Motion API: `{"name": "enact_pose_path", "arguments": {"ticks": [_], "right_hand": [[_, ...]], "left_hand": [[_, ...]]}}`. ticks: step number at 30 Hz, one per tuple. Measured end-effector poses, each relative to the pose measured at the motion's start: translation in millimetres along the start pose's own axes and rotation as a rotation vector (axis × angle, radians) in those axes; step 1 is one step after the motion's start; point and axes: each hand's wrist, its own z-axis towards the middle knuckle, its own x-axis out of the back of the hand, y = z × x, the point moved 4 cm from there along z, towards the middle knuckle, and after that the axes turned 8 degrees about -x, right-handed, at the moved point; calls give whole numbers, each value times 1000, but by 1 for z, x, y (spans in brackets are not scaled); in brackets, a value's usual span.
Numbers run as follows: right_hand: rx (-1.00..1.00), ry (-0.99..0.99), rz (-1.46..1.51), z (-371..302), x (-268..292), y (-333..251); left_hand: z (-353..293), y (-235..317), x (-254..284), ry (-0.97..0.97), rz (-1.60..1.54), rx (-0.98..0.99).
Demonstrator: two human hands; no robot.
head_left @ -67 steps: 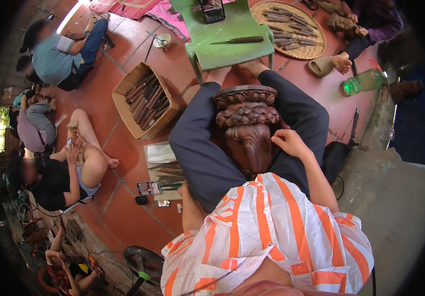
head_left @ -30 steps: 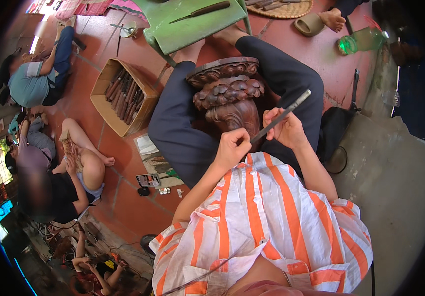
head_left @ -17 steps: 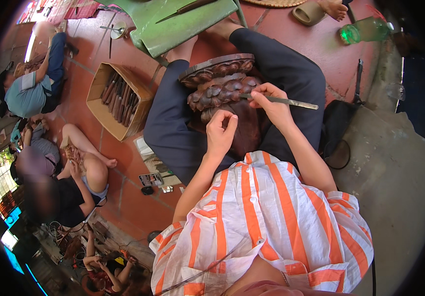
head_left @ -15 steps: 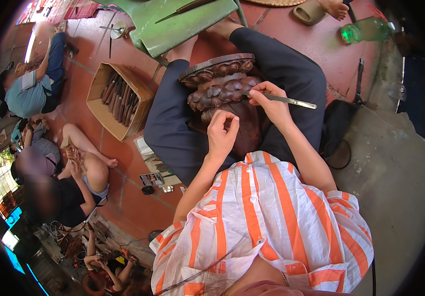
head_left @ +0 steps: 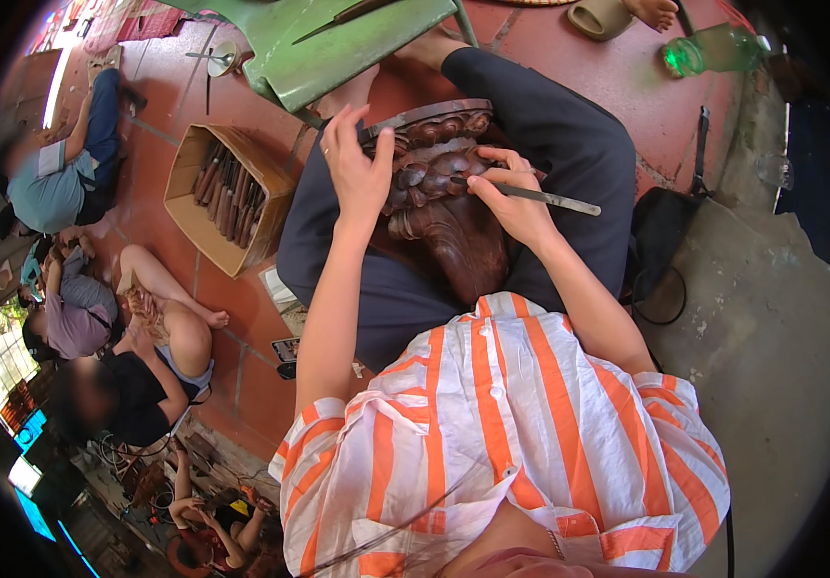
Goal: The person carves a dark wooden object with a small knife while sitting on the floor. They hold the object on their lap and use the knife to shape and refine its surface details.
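Note:
Between my knees stands a dark brown carved wooden piece (head_left: pixel 449 236), with rounded petal-like lumps, a flat rim at its far end and a smooth tapering part toward me. My right hand (head_left: pixel 519 197) is closed round a slim flat metal carving tool (head_left: pixel 569 202). Its grey end sticks out to the right, and its dark end points left over the lumps. At the left side of the carving is my left hand (head_left: pixel 357 173), raised with fingers apart and nothing in it. Whether it touches the wood I cannot tell.
A green plastic stool (head_left: pixel 338 53) with a pointed tool on it stands just beyond the carving. To the left, a cardboard box (head_left: pixel 176 210) holds several wooden-handled tools. A green bottle (head_left: pixel 718 53) lies far right. Other people sit on the tiled floor at left.
My left hand has moved up and left from the near part of the carving, and its fingers have spread. The right hand has shifted slightly left and nearer with the tool.

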Motion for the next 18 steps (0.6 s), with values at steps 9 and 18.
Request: {"name": "enact_pose_path", "arguments": {"ticks": [9, 18], "right_hand": [[46, 23, 76, 10, 5, 10], [25, -12, -53, 10, 7, -2]], "left_hand": [[-1, -14, -43, -104, 164, 80], [-1, -8, -42, -85, 174, 60]]}}
